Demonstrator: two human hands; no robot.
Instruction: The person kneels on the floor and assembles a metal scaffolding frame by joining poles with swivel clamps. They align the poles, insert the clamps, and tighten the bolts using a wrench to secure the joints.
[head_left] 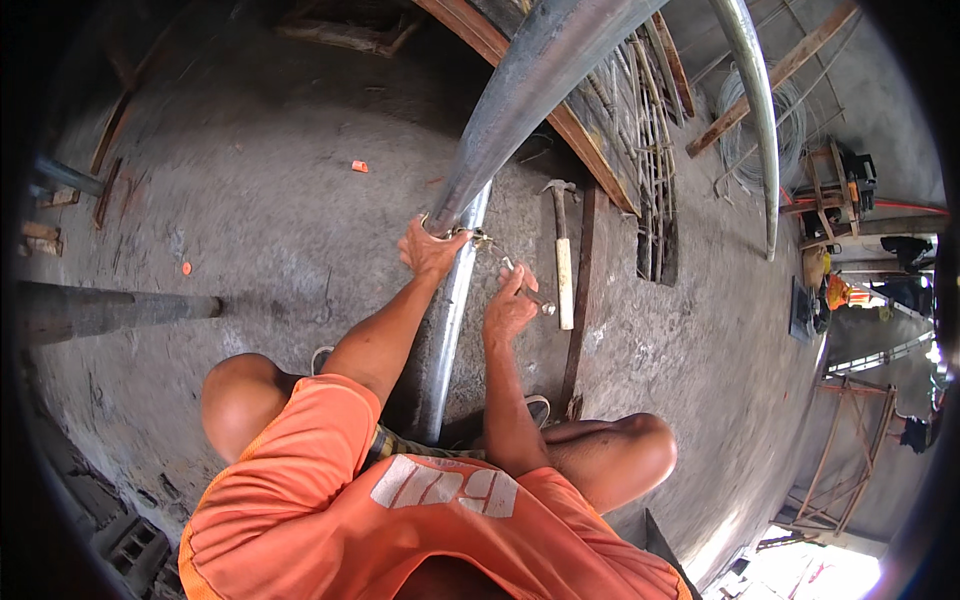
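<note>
A large grey metal pipe [520, 95] slants down from the top and meets a shinier, thinner pipe [456, 310] lying on the floor between my feet. At their meeting point is a metal pipe clamp [480, 238], largely covered by fingers. My left hand [430, 250] is closed around this joint, its thumb and fingers spanning the pipe. Just to the right, my right hand [511, 305] is closed on a short metal tool that looks like a wrench [545, 303], its far end close to the clamp. A claw hammer [563, 255] with a pale handle lies beside my right hand.
A wooden beam [585, 270] lies right of the hammer. Beyond it, a floor opening shows a rebar grid [655, 170]. Another pipe [755, 110] hangs at upper right; a post [130, 305] stands left. Coiled wire [775, 125] and a metal frame [850, 440] are further right.
</note>
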